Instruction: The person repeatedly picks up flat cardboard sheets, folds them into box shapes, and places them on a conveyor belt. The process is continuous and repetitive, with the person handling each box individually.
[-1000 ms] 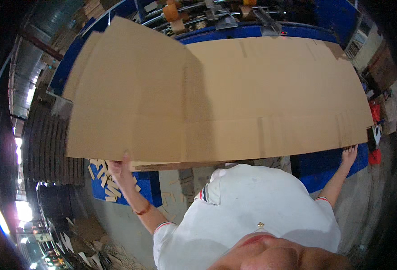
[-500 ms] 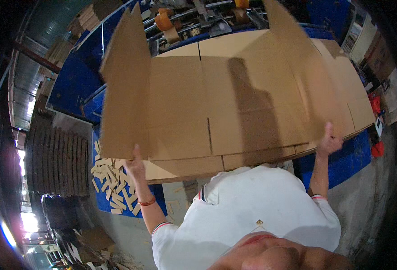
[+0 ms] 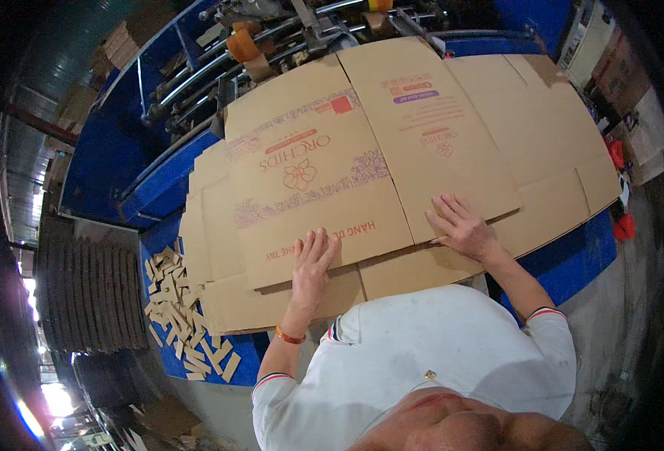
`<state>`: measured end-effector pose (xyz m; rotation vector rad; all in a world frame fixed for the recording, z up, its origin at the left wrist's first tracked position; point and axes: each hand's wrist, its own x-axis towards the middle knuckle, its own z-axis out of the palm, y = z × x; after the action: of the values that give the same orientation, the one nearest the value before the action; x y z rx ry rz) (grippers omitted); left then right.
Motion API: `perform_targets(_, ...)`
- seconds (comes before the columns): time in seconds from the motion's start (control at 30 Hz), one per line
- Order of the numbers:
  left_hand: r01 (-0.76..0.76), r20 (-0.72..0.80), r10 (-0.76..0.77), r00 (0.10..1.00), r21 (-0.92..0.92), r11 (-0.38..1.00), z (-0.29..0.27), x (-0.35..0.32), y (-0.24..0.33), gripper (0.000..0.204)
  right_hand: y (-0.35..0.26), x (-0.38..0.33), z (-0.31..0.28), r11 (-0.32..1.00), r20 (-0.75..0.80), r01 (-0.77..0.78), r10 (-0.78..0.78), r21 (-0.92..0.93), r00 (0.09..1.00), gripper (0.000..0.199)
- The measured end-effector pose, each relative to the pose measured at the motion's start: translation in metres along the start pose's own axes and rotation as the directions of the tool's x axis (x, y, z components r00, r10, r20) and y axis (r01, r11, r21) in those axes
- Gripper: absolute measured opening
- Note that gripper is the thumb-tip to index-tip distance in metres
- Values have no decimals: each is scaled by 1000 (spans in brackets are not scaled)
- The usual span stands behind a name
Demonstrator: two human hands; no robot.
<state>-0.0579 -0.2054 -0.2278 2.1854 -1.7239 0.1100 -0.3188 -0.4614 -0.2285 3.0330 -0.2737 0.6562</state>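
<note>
Blue table (image 3: 573, 259) bears printed cardboard sheet (image 3: 369, 150) under 2 hands.

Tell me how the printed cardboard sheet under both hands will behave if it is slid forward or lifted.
The printed cardboard sheet is wide, thin and creased along fold lines, so lifted at one edge it would probably sag or hinge there. It lies flat on plain cardboard sheets, so it should slide easily. With the left hand and right hand pressed flat, it looks light for its size.
</note>
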Motion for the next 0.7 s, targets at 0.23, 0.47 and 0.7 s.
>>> perform_targets(0.23, -6, -20, 6, 1000, -15, 1000, 3, 38, -33, 68, 14, 30, 11, 998, 23, -20, 19, 57, 1000, 59)
perform_targets(0.47, -85, -98, 94, 991, 90, 992, 24, 111, -79, 66, 71, 81, 53, 998, 10, -46, 47, -31, 999, 57)
perform_targets(0.7, 178, -225, -114, 968, 291, 940, 22, 174, -117, 59, 109, 152, 65, 947, -39, -310, 308, -87, 951, 63)
